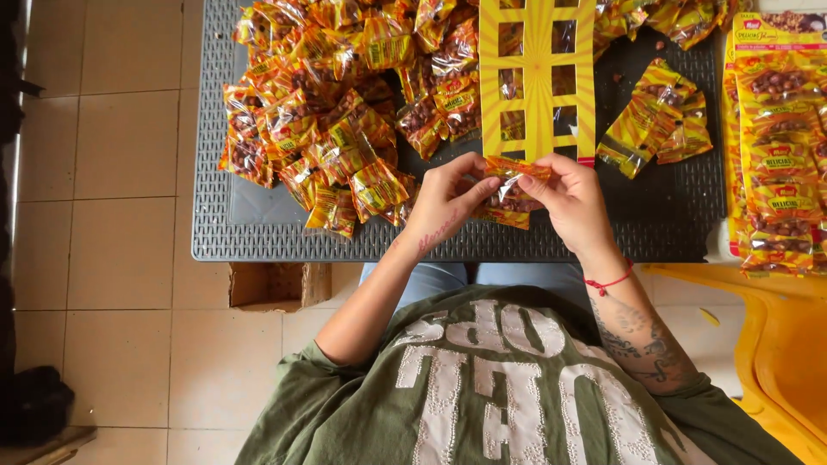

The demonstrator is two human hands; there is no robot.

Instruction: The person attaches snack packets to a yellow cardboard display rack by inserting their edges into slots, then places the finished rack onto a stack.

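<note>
Grey table (pixel 258 232), snack packet (pixel 510 191) between both grips

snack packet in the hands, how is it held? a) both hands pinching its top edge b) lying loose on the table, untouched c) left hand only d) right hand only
a: the left hand and the right hand both pinch the top edge of the small orange and yellow snack packet, just below the yellow slotted card strip on the dark grey table.

Pale tiled floor (pixel 121 258), grey plastic table (pixel 215 232) (lattice-textured), yellow chair (pixel 775 344)
</note>
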